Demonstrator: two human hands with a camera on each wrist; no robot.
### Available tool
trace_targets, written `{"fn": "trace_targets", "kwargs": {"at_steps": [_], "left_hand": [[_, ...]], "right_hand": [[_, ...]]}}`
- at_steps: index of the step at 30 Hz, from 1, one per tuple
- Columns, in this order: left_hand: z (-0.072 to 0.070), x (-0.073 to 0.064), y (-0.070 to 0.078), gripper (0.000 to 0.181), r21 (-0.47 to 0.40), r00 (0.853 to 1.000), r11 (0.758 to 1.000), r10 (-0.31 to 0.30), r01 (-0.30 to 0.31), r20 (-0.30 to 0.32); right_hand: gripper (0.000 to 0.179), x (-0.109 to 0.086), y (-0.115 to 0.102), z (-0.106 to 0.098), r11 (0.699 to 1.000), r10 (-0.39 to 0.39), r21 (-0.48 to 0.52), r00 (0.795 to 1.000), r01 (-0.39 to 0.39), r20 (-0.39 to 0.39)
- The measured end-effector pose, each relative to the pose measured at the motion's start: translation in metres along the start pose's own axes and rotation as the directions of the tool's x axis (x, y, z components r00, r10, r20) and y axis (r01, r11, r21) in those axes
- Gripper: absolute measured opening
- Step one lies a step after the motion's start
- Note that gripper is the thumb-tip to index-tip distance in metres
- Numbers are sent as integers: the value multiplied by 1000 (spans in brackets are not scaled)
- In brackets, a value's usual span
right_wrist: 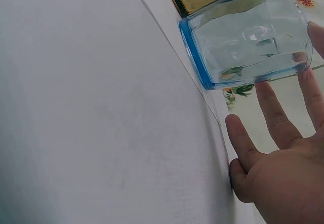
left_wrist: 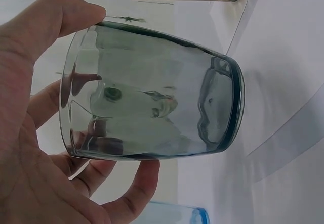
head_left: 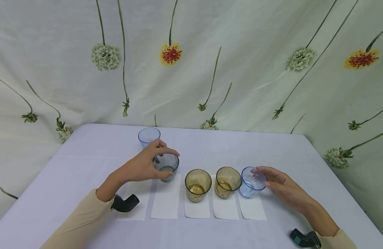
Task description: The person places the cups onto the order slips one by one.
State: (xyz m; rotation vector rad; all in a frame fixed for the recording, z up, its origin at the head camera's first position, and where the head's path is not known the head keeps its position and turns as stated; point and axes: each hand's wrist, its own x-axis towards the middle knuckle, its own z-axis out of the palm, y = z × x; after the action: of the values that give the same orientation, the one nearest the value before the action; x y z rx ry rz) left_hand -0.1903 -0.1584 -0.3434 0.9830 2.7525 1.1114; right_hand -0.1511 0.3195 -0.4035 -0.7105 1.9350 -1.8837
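Observation:
My left hand [head_left: 144, 162] grips a grey-tinted glass [head_left: 167, 165] near its rim, thumb on the near side and fingers on the far side. In the left wrist view this grey glass [left_wrist: 157, 92] fills the middle, its base close over the white surface. My right hand [head_left: 286, 188] is at the right side of a light blue glass [head_left: 253, 185], which stands upright. In the right wrist view its fingers are spread and fairly straight, with fingertips at the wall of the blue glass [right_wrist: 248, 37]. Two amber glasses [head_left: 197, 185] [head_left: 227, 182] stand upright between the hands.
Several white paper strips [head_left: 164, 204] lie side by side on the white-covered table [head_left: 210, 235]; the amber and right-hand blue glasses stand on strips. Another blue glass [head_left: 148, 133] stands behind my left hand, partly hidden. A flowered cloth [head_left: 241, 69] hangs behind the table.

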Motion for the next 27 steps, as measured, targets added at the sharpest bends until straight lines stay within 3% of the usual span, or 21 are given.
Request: {"fn": "trace_targets", "kwargs": {"at_steps": [14, 27], "left_hand": [[5, -13, 3, 50, -27, 999, 1000, 10, -9, 37], [7, -14, 6, 49, -44, 995, 999, 6, -1, 103]], "right_hand": [[48, 1, 1, 1, 1000, 6, 6, 1000, -6, 6], [48, 0, 0, 1, 1000, 9, 11, 1000, -9, 10]]}}
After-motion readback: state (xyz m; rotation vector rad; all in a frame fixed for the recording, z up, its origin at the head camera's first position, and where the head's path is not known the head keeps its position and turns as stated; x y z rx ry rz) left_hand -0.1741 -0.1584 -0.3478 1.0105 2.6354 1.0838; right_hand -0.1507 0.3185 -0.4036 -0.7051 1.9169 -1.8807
